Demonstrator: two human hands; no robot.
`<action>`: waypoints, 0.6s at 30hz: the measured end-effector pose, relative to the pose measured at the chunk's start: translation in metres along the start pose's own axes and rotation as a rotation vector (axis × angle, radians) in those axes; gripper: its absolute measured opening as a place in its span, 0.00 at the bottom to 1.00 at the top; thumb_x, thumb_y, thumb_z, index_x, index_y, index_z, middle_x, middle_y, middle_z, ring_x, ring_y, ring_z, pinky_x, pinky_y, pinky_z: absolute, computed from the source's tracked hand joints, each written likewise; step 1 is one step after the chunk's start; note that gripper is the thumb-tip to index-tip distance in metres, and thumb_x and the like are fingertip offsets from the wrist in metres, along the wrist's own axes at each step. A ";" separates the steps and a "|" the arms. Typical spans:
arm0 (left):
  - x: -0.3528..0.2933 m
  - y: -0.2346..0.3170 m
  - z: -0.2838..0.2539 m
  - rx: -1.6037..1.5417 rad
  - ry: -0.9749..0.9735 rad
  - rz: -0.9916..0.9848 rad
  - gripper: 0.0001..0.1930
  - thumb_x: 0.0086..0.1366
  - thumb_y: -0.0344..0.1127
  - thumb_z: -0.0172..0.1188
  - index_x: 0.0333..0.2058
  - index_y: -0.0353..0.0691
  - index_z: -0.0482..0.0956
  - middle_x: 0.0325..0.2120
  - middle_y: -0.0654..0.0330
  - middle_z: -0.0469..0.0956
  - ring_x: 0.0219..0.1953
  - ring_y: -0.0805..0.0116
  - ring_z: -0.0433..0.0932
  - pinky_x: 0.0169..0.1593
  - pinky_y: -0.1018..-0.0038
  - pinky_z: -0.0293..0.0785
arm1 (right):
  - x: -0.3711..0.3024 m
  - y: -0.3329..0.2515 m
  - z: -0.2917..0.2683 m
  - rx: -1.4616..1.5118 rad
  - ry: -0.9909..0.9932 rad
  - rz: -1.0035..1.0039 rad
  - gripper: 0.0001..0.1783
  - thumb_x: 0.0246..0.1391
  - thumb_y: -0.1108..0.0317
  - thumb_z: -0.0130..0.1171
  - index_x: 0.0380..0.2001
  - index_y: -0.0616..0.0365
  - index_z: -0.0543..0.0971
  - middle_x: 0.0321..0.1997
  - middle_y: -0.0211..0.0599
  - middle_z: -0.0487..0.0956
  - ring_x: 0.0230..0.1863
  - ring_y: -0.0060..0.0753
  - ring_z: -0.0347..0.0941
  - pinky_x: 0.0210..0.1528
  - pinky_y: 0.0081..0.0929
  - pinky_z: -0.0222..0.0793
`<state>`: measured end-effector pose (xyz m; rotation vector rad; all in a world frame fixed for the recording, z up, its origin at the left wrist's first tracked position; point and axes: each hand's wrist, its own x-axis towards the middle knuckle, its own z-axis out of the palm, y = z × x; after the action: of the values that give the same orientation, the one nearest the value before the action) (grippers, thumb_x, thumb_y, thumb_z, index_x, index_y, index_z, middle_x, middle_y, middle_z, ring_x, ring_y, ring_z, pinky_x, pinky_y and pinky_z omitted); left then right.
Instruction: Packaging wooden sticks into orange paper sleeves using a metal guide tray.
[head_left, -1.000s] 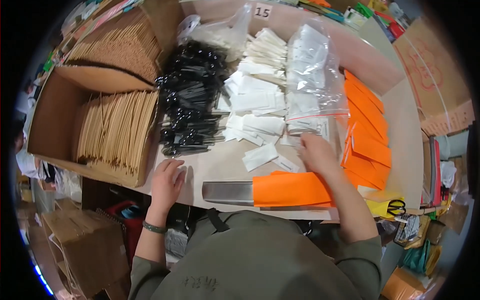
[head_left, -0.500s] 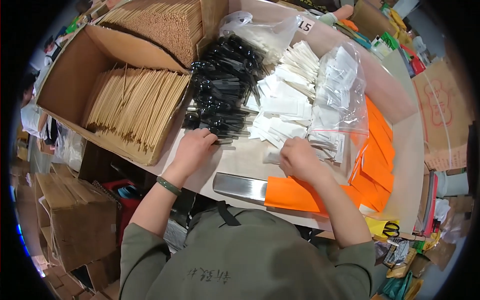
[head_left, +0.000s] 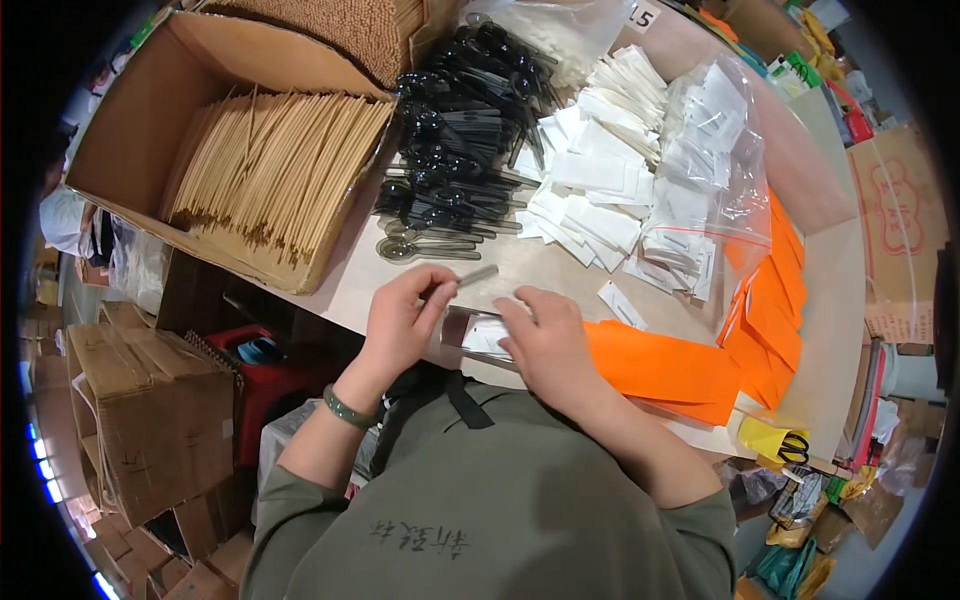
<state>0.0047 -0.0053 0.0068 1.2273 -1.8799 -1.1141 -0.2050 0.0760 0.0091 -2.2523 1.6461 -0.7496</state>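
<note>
1. The left hand point(head_left: 400, 320) has its fingers pinched on a dark spoon point(head_left: 470, 277), held just above the table point(head_left: 520, 262)
2. The right hand point(head_left: 545, 340) rests with fingers curled on a small white packet point(head_left: 487, 338) beside the orange envelopes point(head_left: 660, 365)

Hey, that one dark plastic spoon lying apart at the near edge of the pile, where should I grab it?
Take the loose spoon by its straight handle, near the middle, coming down from above. It lies flat on the table, handle toward your right and bowl to the left, clear of the heap of black spoons, so a pinch across the handle should lift it.
</note>
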 end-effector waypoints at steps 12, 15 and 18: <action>0.017 0.019 0.019 0.299 -0.254 0.417 0.13 0.50 0.36 0.75 0.32 0.40 0.81 0.38 0.55 0.80 0.43 0.53 0.79 0.47 0.63 0.75 | -0.042 0.026 -0.040 -0.270 -0.276 -0.279 0.27 0.57 0.67 0.59 0.61 0.56 0.72 0.63 0.39 0.75 0.66 0.49 0.69 0.64 0.71 0.59; 0.050 0.001 -0.067 0.395 0.175 0.244 0.12 0.56 0.36 0.71 0.38 0.37 0.83 0.39 0.51 0.81 0.44 0.52 0.80 0.47 0.63 0.76 | -0.056 0.024 -0.026 -0.367 -0.247 -0.256 0.26 0.55 0.65 0.59 0.58 0.55 0.74 0.60 0.38 0.78 0.65 0.46 0.71 0.62 0.71 0.62; 0.078 -0.066 -0.165 0.814 0.614 0.128 0.11 0.59 0.38 0.65 0.36 0.38 0.83 0.34 0.47 0.80 0.37 0.44 0.79 0.41 0.54 0.76 | -0.061 0.036 -0.004 -0.352 -0.113 -0.349 0.22 0.58 0.62 0.58 0.56 0.53 0.76 0.59 0.41 0.77 0.65 0.47 0.70 0.61 0.65 0.65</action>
<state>0.1405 -0.1424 0.0257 1.5914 -1.8916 0.1717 -0.2499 0.1219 -0.0208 -2.8180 1.4420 -0.4126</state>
